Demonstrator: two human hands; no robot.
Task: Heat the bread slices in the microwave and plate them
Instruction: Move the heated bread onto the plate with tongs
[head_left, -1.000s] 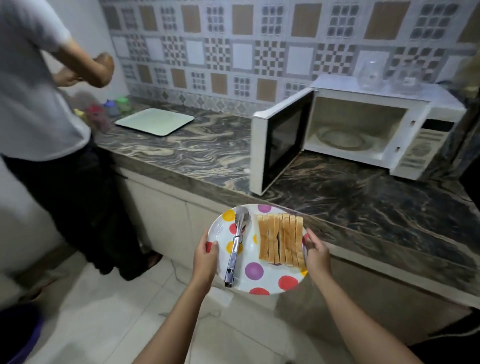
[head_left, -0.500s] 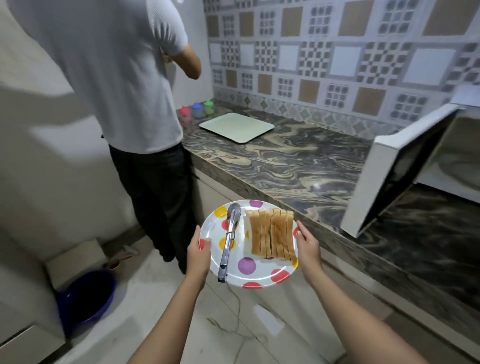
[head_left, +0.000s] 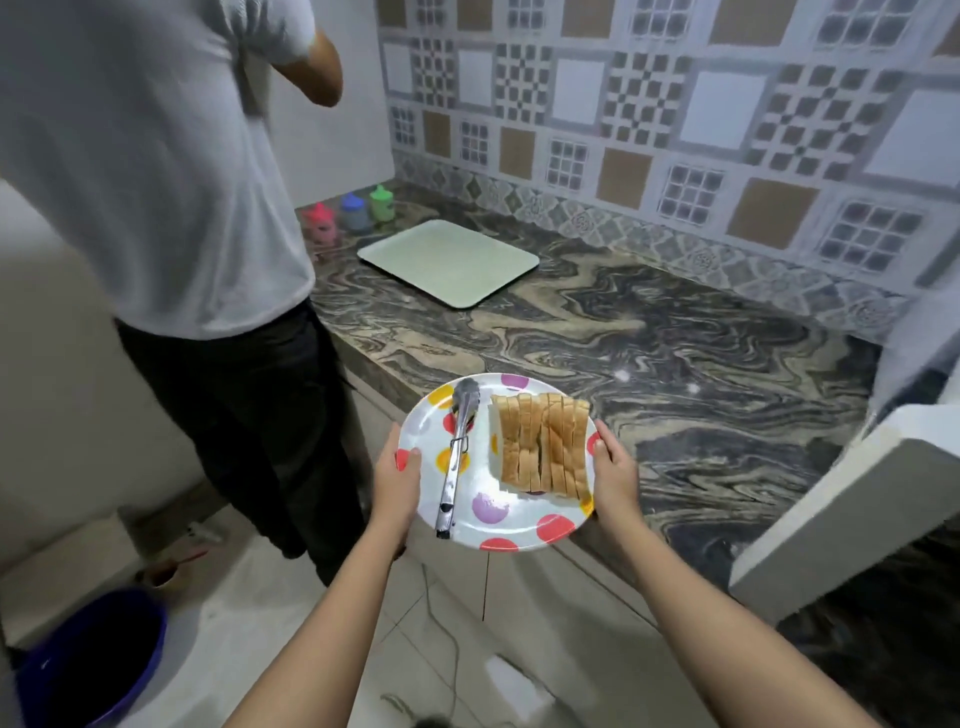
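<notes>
at the counter (head_left: 675, 364) edge, the left grip (head_left: 397, 480) grasps the dotted plate (head_left: 519, 522) by its left rim, the right grip (head_left: 615, 475) by its right; bread slices (head_left: 543, 447) stand in a row on it beside tongs (head_left: 456, 457). microwave door (head_left: 857, 499) open at right.

No writing, brand, number or sign can be read here, whether on the spotted plate (head_left: 521, 540), the lidded cups (head_left: 355, 212), the tray (head_left: 448, 262) or the microwave door (head_left: 857, 504).
</notes>
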